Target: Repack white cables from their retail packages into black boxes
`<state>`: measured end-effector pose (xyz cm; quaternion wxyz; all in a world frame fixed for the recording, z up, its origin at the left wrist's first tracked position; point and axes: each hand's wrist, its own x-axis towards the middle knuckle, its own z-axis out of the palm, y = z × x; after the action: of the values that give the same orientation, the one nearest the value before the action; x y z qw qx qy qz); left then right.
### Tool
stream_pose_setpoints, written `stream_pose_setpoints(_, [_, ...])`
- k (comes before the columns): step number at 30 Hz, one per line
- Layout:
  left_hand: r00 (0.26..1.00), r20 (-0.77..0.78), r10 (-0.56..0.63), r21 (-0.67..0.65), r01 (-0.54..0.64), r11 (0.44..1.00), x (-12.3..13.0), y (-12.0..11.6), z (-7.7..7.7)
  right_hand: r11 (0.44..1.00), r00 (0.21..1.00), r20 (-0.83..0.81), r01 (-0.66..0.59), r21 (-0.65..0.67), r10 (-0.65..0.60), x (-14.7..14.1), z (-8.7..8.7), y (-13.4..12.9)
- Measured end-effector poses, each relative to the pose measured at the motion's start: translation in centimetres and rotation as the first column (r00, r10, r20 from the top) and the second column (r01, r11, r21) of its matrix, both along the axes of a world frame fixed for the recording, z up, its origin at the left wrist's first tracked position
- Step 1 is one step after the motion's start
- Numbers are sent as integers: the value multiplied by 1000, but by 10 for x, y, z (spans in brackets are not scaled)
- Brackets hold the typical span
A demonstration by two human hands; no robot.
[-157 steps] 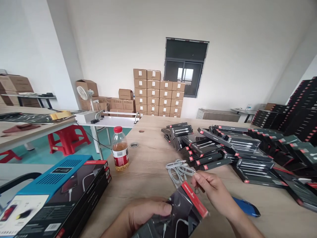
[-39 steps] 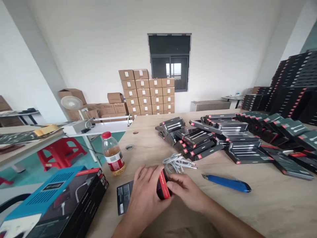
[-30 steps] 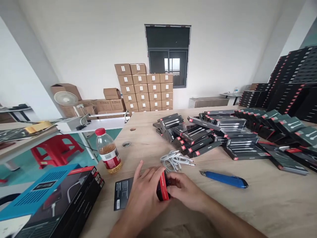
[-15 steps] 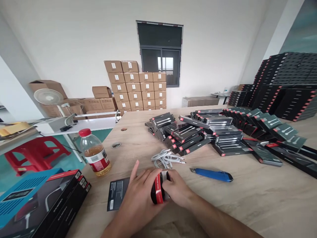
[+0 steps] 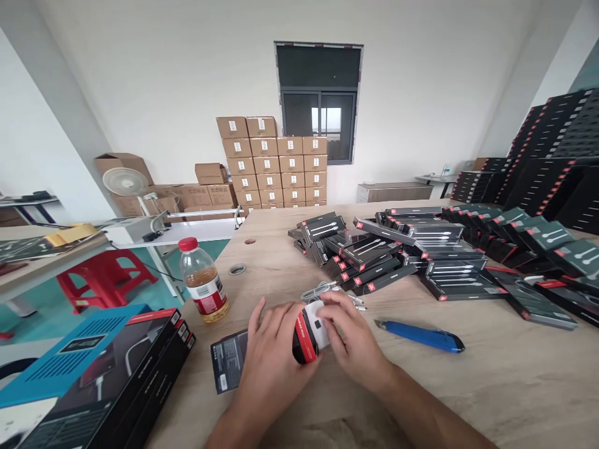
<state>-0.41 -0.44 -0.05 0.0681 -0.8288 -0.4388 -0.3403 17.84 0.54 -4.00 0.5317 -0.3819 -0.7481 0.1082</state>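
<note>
My left hand point(image 5: 276, 355) is wrapped round a small black box with a red band point(image 5: 306, 340), its end facing me. At the box's right side a white insert point(image 5: 316, 323) with a dark square hole sticks out. My right hand point(image 5: 353, 340) has its bent fingertips on the insert's right edge. Partly under my left hand lies a dark printed packet point(image 5: 228, 362) with a white label. Just behind my hands is a bundle of white cables point(image 5: 322, 288), partly hidden by them. A blue utility knife point(image 5: 421, 335) lies right of my right hand.
A heap of black cable boxes point(image 5: 374, 255) covers the table's middle and right. On the left stand a bottle with a red cap point(image 5: 206, 287), a tape roll point(image 5: 238, 269) and larger stacked boxes point(image 5: 140, 362). Brown cartons point(image 5: 266, 165) are piled by the wall.
The view has swung left, so things appear farther right. The white insert now shows more plainly beside the red band, and my right hand's fingers have shifted to its outer edge.
</note>
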Motion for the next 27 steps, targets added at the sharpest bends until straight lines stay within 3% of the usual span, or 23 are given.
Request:
stream_pose_setpoints(2, [1000, -10, 27, 30, -27, 999, 1, 1, -2, 999, 996, 73, 44, 24, -45, 0, -1, 1])
stream_pose_setpoints(6, [993, -45, 113, 108, -108, 988, 0, 5, -5, 991, 993, 117, 42, -129, -27, -5, -2, -1])
stream_pose_setpoints(9, [988, -74, 137, 134, -126, 983, 1, 7, -6, 978, 996, 85, 36, -208, -19, -6, 1, -2])
stream_pose_setpoints(13, [988, -107, 115, 92, -105, 990, 2, 6, -6, 981, 996, 73, 70, -181, -58, -6, 2, 0])
stream_pose_setpoints(27, [976, -128, 175, 136, -158, 978, 7, 8, -5, 938, 999, -16, 30, -346, -38, -14, 4, -5])
